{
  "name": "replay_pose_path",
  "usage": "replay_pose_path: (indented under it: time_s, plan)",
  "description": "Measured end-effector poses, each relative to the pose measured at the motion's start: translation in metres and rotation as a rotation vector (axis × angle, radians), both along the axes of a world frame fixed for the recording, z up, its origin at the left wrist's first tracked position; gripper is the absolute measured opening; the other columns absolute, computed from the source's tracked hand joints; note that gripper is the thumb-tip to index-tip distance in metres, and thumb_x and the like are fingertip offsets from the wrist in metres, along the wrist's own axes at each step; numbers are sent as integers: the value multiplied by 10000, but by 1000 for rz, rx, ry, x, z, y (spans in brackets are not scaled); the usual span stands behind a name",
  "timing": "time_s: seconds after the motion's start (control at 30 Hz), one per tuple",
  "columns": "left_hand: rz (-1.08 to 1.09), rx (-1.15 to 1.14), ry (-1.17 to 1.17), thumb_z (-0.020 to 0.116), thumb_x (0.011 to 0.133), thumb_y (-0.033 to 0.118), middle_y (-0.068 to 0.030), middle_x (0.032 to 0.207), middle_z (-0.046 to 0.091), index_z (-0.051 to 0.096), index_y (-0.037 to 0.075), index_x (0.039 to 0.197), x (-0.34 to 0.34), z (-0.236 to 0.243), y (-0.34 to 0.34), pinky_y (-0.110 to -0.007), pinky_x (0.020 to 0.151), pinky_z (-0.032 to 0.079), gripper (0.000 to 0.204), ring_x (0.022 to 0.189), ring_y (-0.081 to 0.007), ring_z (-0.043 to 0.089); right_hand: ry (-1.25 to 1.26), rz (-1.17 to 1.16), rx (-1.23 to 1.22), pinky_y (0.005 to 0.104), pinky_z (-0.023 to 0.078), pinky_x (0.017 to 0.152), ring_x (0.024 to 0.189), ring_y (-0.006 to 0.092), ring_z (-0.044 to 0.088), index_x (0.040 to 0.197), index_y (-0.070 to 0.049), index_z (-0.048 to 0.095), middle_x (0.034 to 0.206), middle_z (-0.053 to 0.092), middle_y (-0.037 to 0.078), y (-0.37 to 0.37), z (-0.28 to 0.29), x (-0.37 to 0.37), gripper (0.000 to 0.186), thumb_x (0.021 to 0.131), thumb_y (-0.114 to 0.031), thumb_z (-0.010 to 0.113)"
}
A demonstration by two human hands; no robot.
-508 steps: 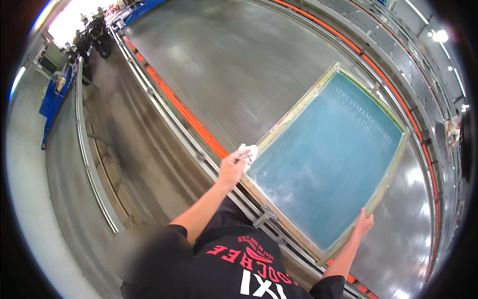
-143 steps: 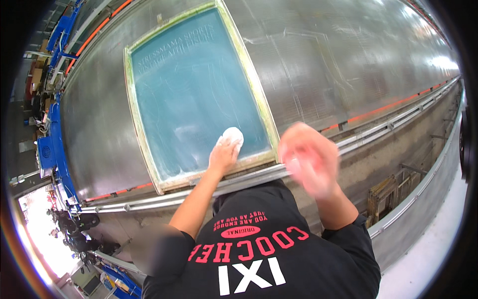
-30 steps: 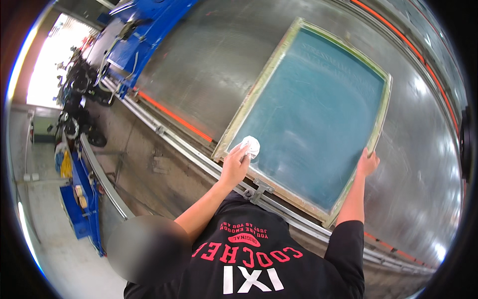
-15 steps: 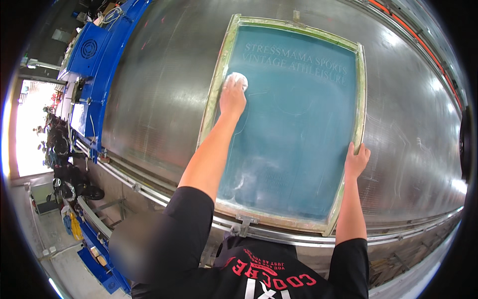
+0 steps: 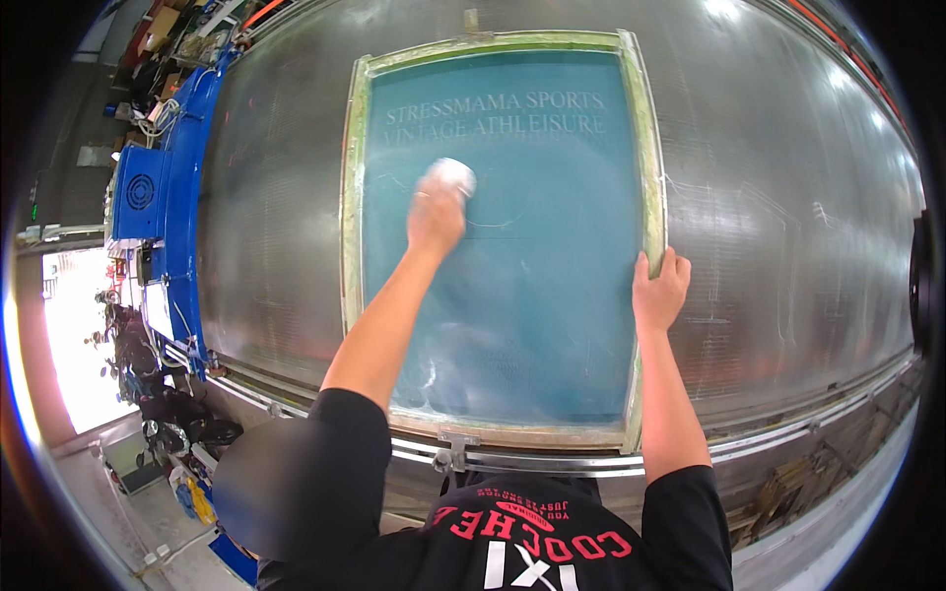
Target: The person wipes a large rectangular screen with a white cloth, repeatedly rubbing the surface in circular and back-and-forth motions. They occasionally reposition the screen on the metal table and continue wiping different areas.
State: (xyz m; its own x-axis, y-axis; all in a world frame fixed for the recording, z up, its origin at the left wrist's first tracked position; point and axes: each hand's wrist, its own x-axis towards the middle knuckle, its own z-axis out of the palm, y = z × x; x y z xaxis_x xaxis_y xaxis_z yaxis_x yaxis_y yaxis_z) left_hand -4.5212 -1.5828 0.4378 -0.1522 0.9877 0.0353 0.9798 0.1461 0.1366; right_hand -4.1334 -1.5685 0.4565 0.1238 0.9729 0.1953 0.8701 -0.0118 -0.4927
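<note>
A screen printing frame (image 5: pixel 645 148) with green-taped edges lies flat, its teal mesh (image 5: pixel 522 295) facing up. Faint lettering runs across the far part of the mesh. My left hand (image 5: pixel 435 222) is closed around a wadded white cloth (image 5: pixel 454 176), pressed to the mesh left of centre, below the lettering. The cloth and fingertips are slightly smeared by motion. On the right side my right hand (image 5: pixel 659 291) grips the frame's side bar, with the thumb on the inner side and the fingers over the outer side.
Under the frame spreads a wide, shiny metal table (image 5: pixel 276 217). A metal rail with a small clamp bracket (image 5: pixel 457 453) runs along its near edge. At the left stands a blue machine (image 5: pixel 143 192); motorbikes (image 5: pixel 148 369) are parked beyond, by a bright doorway (image 5: pixel 79 335).
My left hand has wiped the cloth from the mesh's left edge inward toward the middle. My right hand keeps its grip on the side bar. The whole view has turned and shifted.
</note>
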Motion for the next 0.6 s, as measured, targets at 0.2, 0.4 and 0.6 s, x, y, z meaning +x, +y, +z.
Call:
replay_pose_path:
  time_s: [0.2,0.4,0.6]
  plan:
    - [11,199,-136,482,1033,206,-209,1430,571,686,80,1257,76,8,40,-487,1156,398,328,1364,-399,491,44,-8,22,468,509,870,1024,344,588,1187,-37,621,1068,570,139,5,0,3,387,897,-267,733]
    - [-552,98,-170,452,1053,221,-196,1437,571,677,65,1262,141,-15,32,-464,1163,396,344,1365,-408,487,80,-5,-8,482,494,881,1021,347,574,1106,-52,576,1049,557,133,7,2,3,329,891,-251,727]
    - [30,247,-7,547,977,151,-161,1403,596,673,57,1253,125,-11,69,-471,1175,391,318,1366,-363,511,93,8,-12,478,484,898,1028,339,566,1180,-20,596,1051,556,138,6,2,2,410,884,-278,712]
